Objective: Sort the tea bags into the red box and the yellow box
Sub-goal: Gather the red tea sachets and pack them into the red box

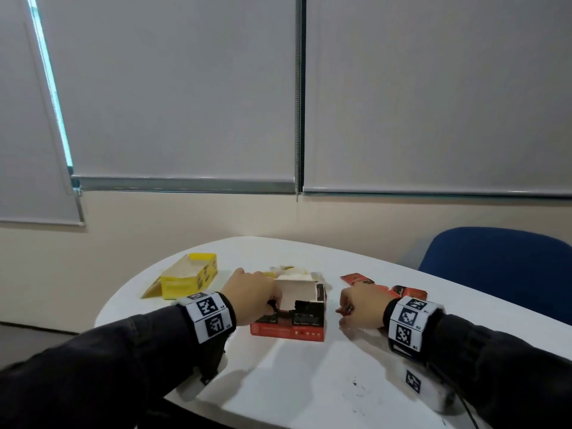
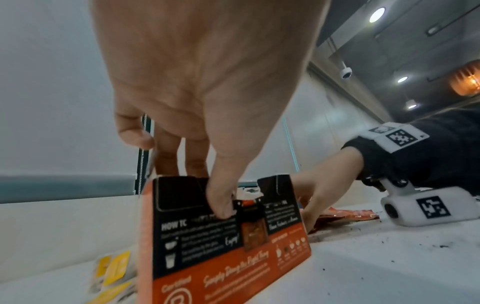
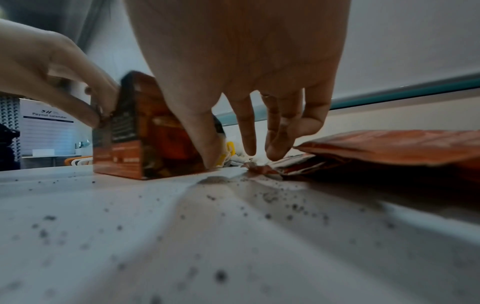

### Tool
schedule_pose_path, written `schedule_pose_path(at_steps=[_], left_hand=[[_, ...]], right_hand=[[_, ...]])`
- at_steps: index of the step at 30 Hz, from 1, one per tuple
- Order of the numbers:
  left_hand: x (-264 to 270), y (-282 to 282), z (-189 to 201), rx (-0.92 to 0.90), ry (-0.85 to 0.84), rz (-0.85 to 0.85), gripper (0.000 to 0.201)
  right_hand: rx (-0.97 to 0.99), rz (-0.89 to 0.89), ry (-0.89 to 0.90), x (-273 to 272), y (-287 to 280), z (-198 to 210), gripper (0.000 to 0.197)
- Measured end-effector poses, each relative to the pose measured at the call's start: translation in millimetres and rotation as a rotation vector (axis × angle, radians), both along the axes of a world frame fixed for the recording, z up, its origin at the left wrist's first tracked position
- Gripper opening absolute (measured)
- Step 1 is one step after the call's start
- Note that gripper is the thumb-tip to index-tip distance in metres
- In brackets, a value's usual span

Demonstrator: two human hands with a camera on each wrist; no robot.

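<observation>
With the left hand [image 1: 252, 297] gripping the front wall of the open red box [image 1: 289, 317], the right hand [image 1: 360, 308] (fingertips pinching down on a red tea sachet [image 3: 275, 166] just beside the box) should lift it clear before dropping it in.

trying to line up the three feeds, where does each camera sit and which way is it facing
Head: worn on the head, facing forward and down over the table; both sleeves, left hand and right hand show.
Left wrist: low by the table, looking along the left hand, which grips the red box at its top edge; the right hand shows beyond.
Right wrist: near table level, looking along the right hand reaching down at red tea bags.
Shared: both wrist views show the red box.
</observation>
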State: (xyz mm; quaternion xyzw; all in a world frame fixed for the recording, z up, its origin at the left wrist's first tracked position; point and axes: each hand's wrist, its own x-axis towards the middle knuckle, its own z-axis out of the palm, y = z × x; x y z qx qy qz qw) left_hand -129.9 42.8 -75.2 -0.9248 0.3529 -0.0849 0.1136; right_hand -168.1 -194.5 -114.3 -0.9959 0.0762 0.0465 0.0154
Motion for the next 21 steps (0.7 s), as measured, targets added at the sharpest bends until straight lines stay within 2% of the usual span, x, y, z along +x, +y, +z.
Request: schedule_pose_path(at_steps=[4, 9, 13, 17, 19, 21], left_hand=[[4.9, -8.3, -3.0, -0.034, 0.015, -0.018, 0.017], [10.1, -13.9, -3.1, 0.015, -0.022, -0.003, 0.017], [14.8, -14.0, -1.7, -0.009, 0.023, 0.01, 0.021], [10.4, -19.3, 4.5, -0.149, 0.074, -0.032, 0.043], [4.1, -29.7, 8.8, -0.282, 0.109, -0.081, 0.043], [-1.6, -44.1, 12.2, -0.463, 0.238, -0.15, 0.036]], right_hand=[[0.005, -0.006, -0.004, 2.0, -2.5, -2.9, 0.047], [0.04, -0.007, -0.026, 4.5, -5.3, -2.6, 0.048], [0.057, -0.008, -0.03, 2.6, -10.0, 2.4, 0.049], [0.22, -0.039, -0.122, -3.9, -34.1, 24.4, 0.041], [0.222, -0.092, -0.128, -9.3, -53.1, 35.1, 0.043], [0.178, -0.16, -0.077, -11.8, -74.2, 41.7, 0.048]])
